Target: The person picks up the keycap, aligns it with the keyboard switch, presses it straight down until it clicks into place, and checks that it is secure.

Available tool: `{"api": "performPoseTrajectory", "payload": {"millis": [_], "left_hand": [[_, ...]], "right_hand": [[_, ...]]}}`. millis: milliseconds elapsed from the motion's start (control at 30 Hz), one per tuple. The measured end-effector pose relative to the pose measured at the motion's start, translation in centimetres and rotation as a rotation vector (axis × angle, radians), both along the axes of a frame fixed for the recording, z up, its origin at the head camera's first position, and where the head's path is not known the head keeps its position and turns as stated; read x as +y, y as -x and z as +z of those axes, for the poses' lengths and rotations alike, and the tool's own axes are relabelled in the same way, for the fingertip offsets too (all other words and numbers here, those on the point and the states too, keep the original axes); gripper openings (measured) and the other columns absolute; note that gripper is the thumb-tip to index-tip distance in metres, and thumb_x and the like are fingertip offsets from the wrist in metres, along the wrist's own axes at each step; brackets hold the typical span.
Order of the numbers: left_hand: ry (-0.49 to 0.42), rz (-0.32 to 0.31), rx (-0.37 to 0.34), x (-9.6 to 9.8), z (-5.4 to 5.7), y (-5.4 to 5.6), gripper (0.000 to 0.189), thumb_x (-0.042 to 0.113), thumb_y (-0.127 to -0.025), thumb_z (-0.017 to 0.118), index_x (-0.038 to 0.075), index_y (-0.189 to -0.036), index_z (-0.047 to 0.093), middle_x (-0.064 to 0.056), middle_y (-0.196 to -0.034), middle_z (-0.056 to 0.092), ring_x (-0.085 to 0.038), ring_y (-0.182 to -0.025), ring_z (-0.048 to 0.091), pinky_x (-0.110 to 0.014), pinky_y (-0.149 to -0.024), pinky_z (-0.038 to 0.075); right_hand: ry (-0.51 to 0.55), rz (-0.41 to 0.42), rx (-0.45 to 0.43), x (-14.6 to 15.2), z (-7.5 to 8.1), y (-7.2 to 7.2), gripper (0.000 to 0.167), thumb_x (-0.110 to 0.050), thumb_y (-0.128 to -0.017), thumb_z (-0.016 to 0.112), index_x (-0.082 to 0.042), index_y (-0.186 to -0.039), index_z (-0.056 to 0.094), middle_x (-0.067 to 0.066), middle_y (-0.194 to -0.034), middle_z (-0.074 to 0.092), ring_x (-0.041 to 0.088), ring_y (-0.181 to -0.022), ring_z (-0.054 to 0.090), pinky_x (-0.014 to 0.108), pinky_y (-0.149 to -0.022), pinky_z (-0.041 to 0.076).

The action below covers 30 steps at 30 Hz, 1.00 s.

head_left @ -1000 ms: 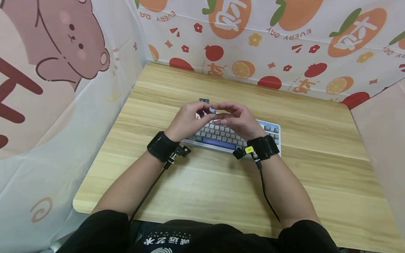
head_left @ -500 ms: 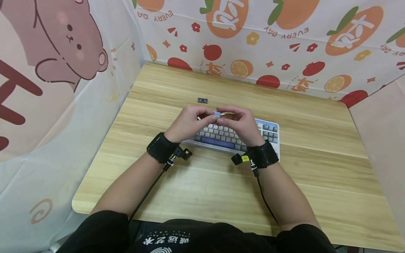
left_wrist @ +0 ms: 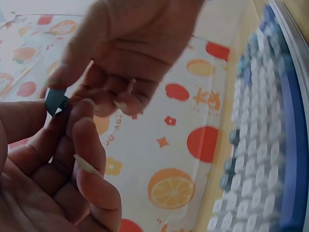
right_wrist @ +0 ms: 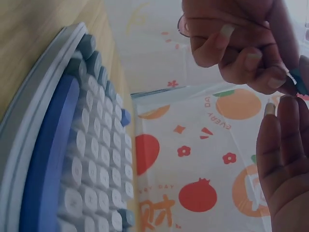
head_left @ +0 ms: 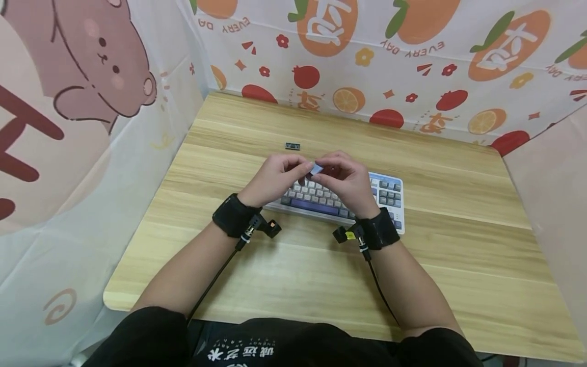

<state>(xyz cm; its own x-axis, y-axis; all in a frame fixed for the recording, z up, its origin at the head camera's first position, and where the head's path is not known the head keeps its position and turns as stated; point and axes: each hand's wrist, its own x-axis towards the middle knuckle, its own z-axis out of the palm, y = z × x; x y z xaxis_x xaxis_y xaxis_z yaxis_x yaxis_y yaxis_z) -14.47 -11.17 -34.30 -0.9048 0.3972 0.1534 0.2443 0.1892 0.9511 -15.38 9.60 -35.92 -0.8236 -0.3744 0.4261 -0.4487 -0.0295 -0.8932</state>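
A small light-blue keycap point(head_left: 316, 169) is pinched between both hands above the keyboard point(head_left: 316, 196). My left hand point(head_left: 275, 176) holds it with thumb and fingertips from the left. My right hand point(head_left: 346, 178) grips it from the right. The left wrist view shows the keycap point(left_wrist: 56, 100) tilted, a stem-like part on its underside. In the right wrist view only a piece of the keycap point(right_wrist: 298, 79) appears at the right edge. The keyboard has white and grey keys and a purple-blue spacebar point(head_left: 314, 206); the hands hide its upper left part.
A small dark rectangular piece point(head_left: 292, 146) lies on the wooden table point(head_left: 293, 265) behind the keyboard; its kind is unclear. Printed cloth point(head_left: 348, 76) hangs along the back and left sides. A cable point(head_left: 376, 280) runs from each wrist camera along the forearm.
Both hands have shifted slightly, the right one lower and to the left. The keycap shows more clearly between the fingertips and has turned. The dark piece behind has come into fuller view.
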Motion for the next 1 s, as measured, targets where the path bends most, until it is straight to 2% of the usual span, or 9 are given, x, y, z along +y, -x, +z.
{"api": "performPoseTrajectory", "payload": {"millis": [133, 267, 367, 467, 567, 667, 800, 1000], "left_hand": [[0.019, 0.024, -0.047, -0.6, 0.3, 0.0, 0.029, 0.033, -0.100, 0.057, 0.008, -0.100, 0.072, -0.010, -0.089, 0.063, -0.032, -0.081, 0.056, -0.031, -0.068, 0.045], [0.117, 0.041, -0.047, -1.3, 0.5, 0.4, 0.030, 0.038, -0.099, 0.058, 0.012, -0.095, 0.073, -0.008, -0.087, 0.063, -0.023, -0.079, 0.055, -0.033, -0.069, 0.046], [0.196, 0.028, -0.042, -1.9, 0.8, 0.7, 0.030, 0.039, -0.098, 0.058, 0.013, -0.090, 0.073, -0.009, -0.083, 0.063, -0.022, -0.074, 0.053, -0.033, -0.066, 0.044], [0.300, -0.016, -0.040, -2.8, 1.2, 1.0, 0.030, 0.036, -0.099, 0.058, 0.012, -0.091, 0.073, -0.009, -0.076, 0.060, -0.022, -0.068, 0.050, -0.032, -0.061, 0.041], [0.440, -0.033, -0.020, -3.9, 1.4, 1.4, 0.030, 0.034, -0.101, 0.055, 0.010, -0.098, 0.073, -0.007, -0.075, 0.056, -0.021, -0.066, 0.048, -0.032, -0.060, 0.039], [0.539, 0.030, 0.003, -4.9, 1.7, 1.7, 0.031, 0.034, -0.101, 0.053, 0.009, -0.105, 0.071, -0.006, -0.080, 0.058, -0.021, -0.072, 0.052, -0.033, -0.064, 0.042], [0.558, 0.126, 0.013, -5.8, 1.8, 1.8, 0.032, 0.035, -0.100, 0.054, 0.008, -0.107, 0.071, -0.007, -0.086, 0.062, -0.022, -0.078, 0.054, -0.035, -0.068, 0.044], [0.570, 0.098, 0.007, -5.9, 1.0, 1.7, 0.034, 0.036, -0.100, 0.055, 0.008, -0.109, 0.071, -0.007, -0.092, 0.066, -0.022, -0.082, 0.057, -0.035, -0.071, 0.046]], "right_hand": [[-0.118, -0.029, 0.107, -0.5, 0.1, 0.3, 0.023, -0.002, -0.083, 0.076, -0.002, -0.105, 0.069, 0.006, -0.099, 0.068, 0.019, -0.086, 0.065, 0.034, -0.078, 0.056], [-0.262, -0.084, 0.245, -0.9, 0.3, 0.4, 0.022, -0.011, -0.084, 0.078, -0.007, -0.104, 0.072, 0.004, -0.096, 0.072, 0.014, -0.084, 0.066, 0.033, -0.078, 0.056], [-0.364, -0.119, 0.364, -1.4, 0.2, 0.4, 0.023, -0.015, -0.086, 0.077, -0.007, -0.107, 0.074, 0.005, -0.098, 0.074, 0.014, -0.087, 0.069, 0.032, -0.079, 0.057], [-0.460, -0.127, 0.423, -2.0, -0.2, 0.5, 0.022, -0.017, -0.089, 0.074, -0.006, -0.109, 0.074, 0.006, -0.098, 0.075, 0.016, -0.087, 0.070, 0.034, -0.078, 0.057], [-0.577, -0.109, 0.401, -2.9, -0.9, 0.7, 0.021, -0.020, -0.091, 0.072, -0.007, -0.107, 0.074, 0.005, -0.094, 0.075, 0.014, -0.082, 0.069, 0.032, -0.074, 0.057], [-0.716, -0.068, 0.348, -4.2, -1.9, 0.7, 0.019, -0.025, -0.091, 0.072, -0.008, -0.101, 0.074, 0.001, -0.086, 0.073, 0.010, -0.073, 0.066, 0.027, -0.068, 0.054], [-0.872, -0.008, 0.330, -6.4, -3.4, 0.8, 0.021, -0.031, -0.090, 0.072, -0.011, -0.096, 0.075, -0.001, -0.080, 0.070, 0.010, -0.069, 0.061, 0.027, -0.065, 0.049], [-0.956, -0.022, 0.310, -8.3, -5.2, 0.7, 0.020, -0.032, -0.088, 0.075, -0.012, -0.091, 0.074, -0.002, -0.080, 0.067, 0.011, -0.071, 0.058, 0.028, -0.066, 0.048]]}}
